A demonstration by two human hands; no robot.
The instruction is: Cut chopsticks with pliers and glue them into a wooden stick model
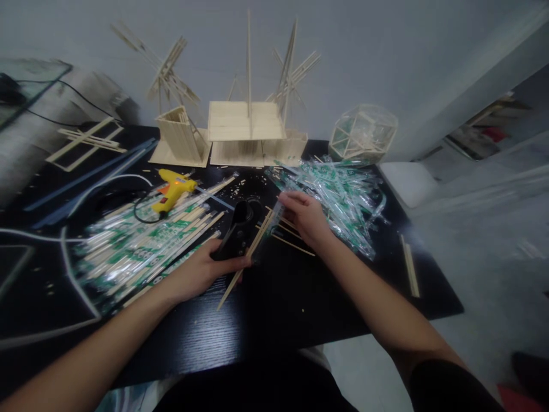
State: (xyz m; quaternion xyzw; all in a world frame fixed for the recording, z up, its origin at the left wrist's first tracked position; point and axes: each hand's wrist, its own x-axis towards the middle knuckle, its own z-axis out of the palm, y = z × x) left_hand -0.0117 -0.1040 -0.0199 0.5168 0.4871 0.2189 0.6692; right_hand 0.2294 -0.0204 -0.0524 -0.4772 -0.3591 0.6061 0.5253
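A pair of wooden chopsticks [256, 240] slants up from my left hand [217, 263], whose thumb and fingers are closed on the lower part. My right hand [305, 216] pinches a clear and green plastic wrapper [277, 213] at the upper end of the chopsticks. The wrapper still covers part of them. A black object [235, 234] with a rounded top is right by my left fingers; whether they touch it I cannot tell. Several bare sticks [293, 243] lie on the table beneath my right hand.
Wrapped chopsticks [141, 252] are piled at left, near a yellow glue gun [175, 190] with a cord. Empty wrappers [338, 191] are heaped at right. Stick-built models [246, 123] and a polyhedral frame [363, 134] stand at the back of the black table [309, 309]. Loose sticks [409, 266] lie near the right edge.
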